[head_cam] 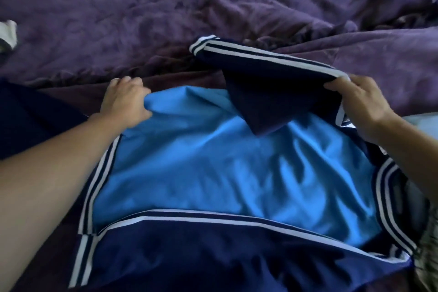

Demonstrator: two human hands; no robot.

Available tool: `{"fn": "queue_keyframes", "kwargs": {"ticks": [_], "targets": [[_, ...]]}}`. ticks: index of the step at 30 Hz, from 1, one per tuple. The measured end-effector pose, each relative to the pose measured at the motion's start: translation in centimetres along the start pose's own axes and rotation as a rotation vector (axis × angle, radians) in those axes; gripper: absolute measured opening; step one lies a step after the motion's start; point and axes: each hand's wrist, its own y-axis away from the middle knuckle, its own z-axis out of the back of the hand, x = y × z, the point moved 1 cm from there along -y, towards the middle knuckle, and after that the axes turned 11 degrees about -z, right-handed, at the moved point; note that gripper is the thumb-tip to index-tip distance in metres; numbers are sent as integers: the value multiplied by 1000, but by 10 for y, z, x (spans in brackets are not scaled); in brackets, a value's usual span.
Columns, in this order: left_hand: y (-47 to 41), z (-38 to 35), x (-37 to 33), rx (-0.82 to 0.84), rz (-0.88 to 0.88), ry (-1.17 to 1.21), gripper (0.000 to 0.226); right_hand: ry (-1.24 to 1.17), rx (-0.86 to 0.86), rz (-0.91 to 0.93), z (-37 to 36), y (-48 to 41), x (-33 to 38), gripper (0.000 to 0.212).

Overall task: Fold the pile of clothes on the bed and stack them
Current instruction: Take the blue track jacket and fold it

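A blue and navy striped track jacket (213, 161) is spread on the purple bedspread (166, 19). Its far edge is gripped by the left hand (125, 99), its navy sleeve (272, 73) pinched by the right hand (360, 104). Sleeve-folding appears underway; laying it flat across the body seems required next.

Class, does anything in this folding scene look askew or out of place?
The jacket lies wrinkled, not flat. The right hand holds its striped sleeve slanted across it; the left hand bunches its blue fabric. The purple duvet underneath is rumpled.
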Motion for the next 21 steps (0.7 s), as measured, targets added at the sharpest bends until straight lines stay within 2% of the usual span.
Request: {"fn": "queue_keyframes", "kwargs": {"ticks": [3, 6, 10, 14, 17, 19, 21], "targets": [[57, 25, 8, -82, -190, -4, 30, -89, -128, 30, 14, 31, 3, 28], [123, 46, -1, -155, -327, -9, 27, -2, -317, 86, 25, 74, -9, 44], [224, 45, -25, -185, -377, 83, 40, 97, -427, 132, 26, 149, -48, 49], [305, 2, -50, -64, -366, 140, 47, 145, -462, 61, 21, 208, -112, 53], [338, -42, -70, 106, -233, 104, 43, 386, -414, -85, 12, 239, -174, 57], [351, -68, -84, 285, -173, 46, 45, 635, -251, -284, 3, 253, -217, 47], [357, -84, -100, 465, -191, 34, 58, 837, -45, -454, -4, 263, -240, 33]]}}
